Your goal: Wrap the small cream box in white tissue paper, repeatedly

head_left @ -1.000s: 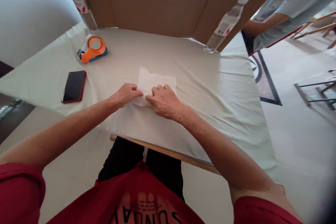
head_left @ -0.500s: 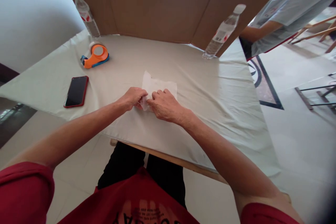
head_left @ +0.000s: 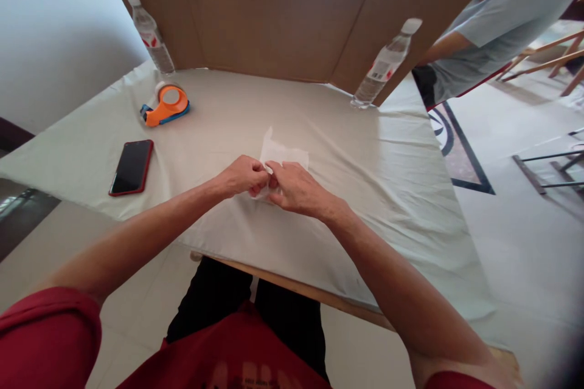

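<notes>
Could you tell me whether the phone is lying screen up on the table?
Yes, the phone lies flat on the table, dark screen facing up.

Open cloth-covered table (head_left: pixel 319 127) right of and beyond hands. Left side: phone (head_left: pixel 131 166), tape dispenser (head_left: pixel 165 106). Bottles (head_left: pixel 150 33) (head_left: pixel 382 67) at far corners; cardboard screen (head_left: pixel 283 12) blocks back edge.

A red phone (head_left: pixel 131 167) lies at the left of the cloth-covered surface (head_left: pixel 387 158). An orange tape dispenser (head_left: pixel 165 105) sits upper left, near a water bottle (head_left: pixel 150 33). Another bottle (head_left: pixel 383 64) stands upper right, against cardboard (head_left: pixel 274 12).
</notes>
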A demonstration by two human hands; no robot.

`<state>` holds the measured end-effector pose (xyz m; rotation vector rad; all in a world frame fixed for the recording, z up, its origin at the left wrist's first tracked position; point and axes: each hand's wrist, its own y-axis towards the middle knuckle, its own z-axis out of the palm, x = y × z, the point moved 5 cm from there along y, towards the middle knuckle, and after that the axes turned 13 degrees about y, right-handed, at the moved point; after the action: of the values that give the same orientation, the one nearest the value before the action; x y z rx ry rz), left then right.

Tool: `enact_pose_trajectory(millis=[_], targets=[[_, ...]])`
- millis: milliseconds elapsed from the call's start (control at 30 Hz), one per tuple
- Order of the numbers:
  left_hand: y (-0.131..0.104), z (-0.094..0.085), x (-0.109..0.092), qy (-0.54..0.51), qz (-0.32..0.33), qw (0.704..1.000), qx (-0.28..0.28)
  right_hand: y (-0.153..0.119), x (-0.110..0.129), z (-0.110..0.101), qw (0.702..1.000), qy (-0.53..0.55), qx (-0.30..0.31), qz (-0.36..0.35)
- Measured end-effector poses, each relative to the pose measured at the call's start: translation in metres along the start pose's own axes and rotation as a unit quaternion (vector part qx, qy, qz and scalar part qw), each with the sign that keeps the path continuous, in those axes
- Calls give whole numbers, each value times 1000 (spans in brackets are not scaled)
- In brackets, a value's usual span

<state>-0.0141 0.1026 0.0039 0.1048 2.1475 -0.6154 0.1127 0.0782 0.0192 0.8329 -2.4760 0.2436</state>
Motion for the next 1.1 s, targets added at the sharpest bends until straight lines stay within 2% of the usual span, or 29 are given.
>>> enact_pose_trajectory(millis=[100,133,200,267,333,367,433,500,567,667,767,867,967,1100], targets=[[-2,1,-2,21,38,998,55,-2,-3,-2,999,32,1,-8],[-2,0,-2,40,55,996,57,-5,-4,-4,998,52,1,-18],[-2,-1,1,114,103,988,24,-15,-8,-11,994,96,-34,-41],[-4,0,2,209,165,963,-46,-33,-19,-21,984,128,-122,-26],[-7,3,3,272,226,929,-109,-57,-39,-27,965,150,-207,59],[-8,6,3,288,253,915,-125,-68,-50,-25,955,158,-221,116],[-10,11,5,303,289,898,-138,-86,-68,-12,939,179,-195,218],[-9,15,8,307,300,892,-139,-94,-79,2,920,215,-173,280],[-7,17,11,304,292,895,-147,-90,-83,13,895,274,-184,301],[-4,19,13,281,271,905,-168,-73,-81,22,861,368,-202,287],[-7,23,17,269,250,909,-196,-58,-76,23,854,401,-201,265],[-13,29,20,269,250,903,-222,-53,-75,25,843,411,-206,280],[-19,32,21,284,264,880,-273,-49,-76,29,833,424,-220,279],[-26,34,17,350,309,817,-340,-43,-70,27,865,366,-265,219]])
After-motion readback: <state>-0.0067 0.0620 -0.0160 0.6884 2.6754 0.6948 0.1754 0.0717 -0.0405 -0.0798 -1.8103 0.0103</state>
